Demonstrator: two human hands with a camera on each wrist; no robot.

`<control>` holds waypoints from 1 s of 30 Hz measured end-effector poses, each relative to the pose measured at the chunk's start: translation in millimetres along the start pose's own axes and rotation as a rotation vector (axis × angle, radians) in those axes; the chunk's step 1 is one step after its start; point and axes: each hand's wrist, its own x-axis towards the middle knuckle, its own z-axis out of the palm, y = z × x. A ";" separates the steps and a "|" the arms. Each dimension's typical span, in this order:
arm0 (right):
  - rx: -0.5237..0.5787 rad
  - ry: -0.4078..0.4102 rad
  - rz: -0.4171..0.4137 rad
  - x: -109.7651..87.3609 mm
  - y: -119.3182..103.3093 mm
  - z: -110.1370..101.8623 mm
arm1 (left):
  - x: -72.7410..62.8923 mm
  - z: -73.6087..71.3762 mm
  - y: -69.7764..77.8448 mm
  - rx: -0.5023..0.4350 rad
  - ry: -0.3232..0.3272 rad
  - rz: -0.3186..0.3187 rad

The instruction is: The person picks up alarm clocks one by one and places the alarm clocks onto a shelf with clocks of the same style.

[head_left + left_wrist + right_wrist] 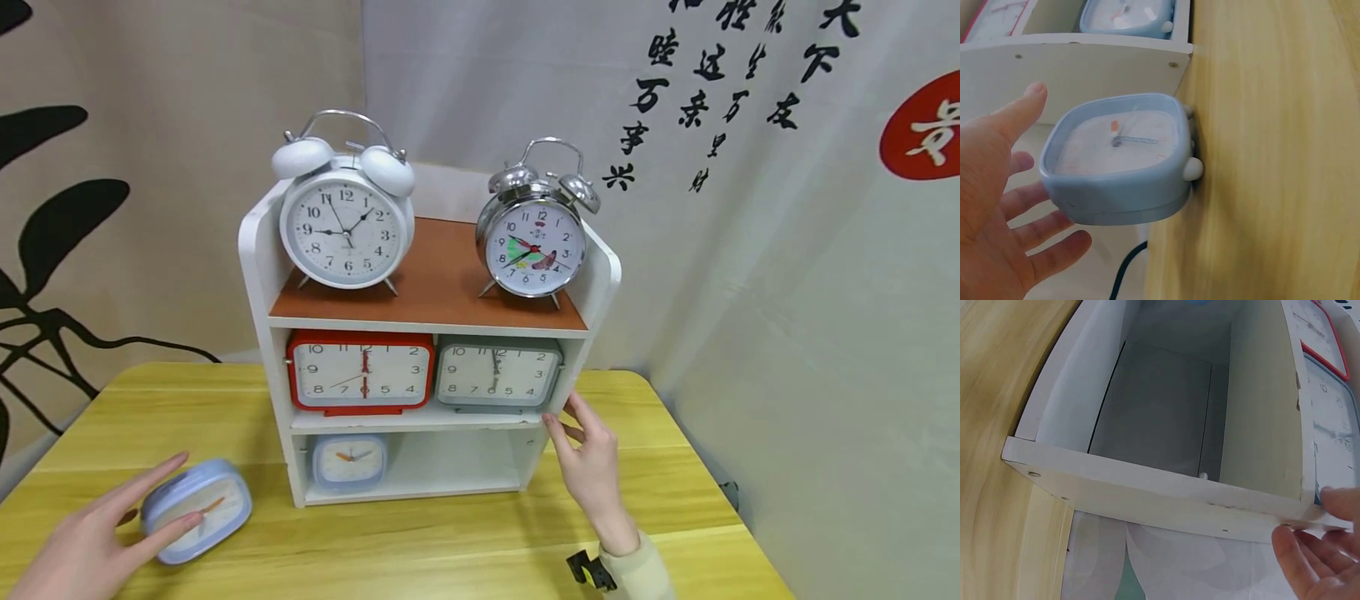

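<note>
A small light-blue alarm clock [206, 510] stands on the table at the left, outside the white shelf unit [429, 422]. Around it my left hand [101, 533] is spread, thumb and fingers apart; the left wrist view shows the fingers loose beside the clock [1116, 162]. My right hand [592, 462] holds the front edge of the unit's right side panel at the middle board, thumb at the front and fingers on the outer face. A similar blue clock [349, 462] sits in the bottom compartment, at its left end.
The middle compartment holds a red rectangular clock [362, 372] and a grey-green one [498, 372]. On the brown top board stand a white twin-bell clock [347, 221] and a silver one [534, 242]. A yellow wood table [420, 554] carries the unit; a curtain [480, 92] hangs behind.
</note>
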 end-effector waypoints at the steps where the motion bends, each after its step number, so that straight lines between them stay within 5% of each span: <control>1: 0.001 0.001 0.005 0.0 -0.5 0.8 | -0.1 0.8 -1.1 0.000 0.001 -0.002; 12: 0.030 -0.002 0.042 2.0 -0.3 1.8 | 1.6 7.7 -5.5 -0.030 0.052 0.043; 30: 0.054 -0.018 0.067 -2.8 -0.7 1.5 | 5.9 15.0 -10.0 -0.030 -0.019 0.004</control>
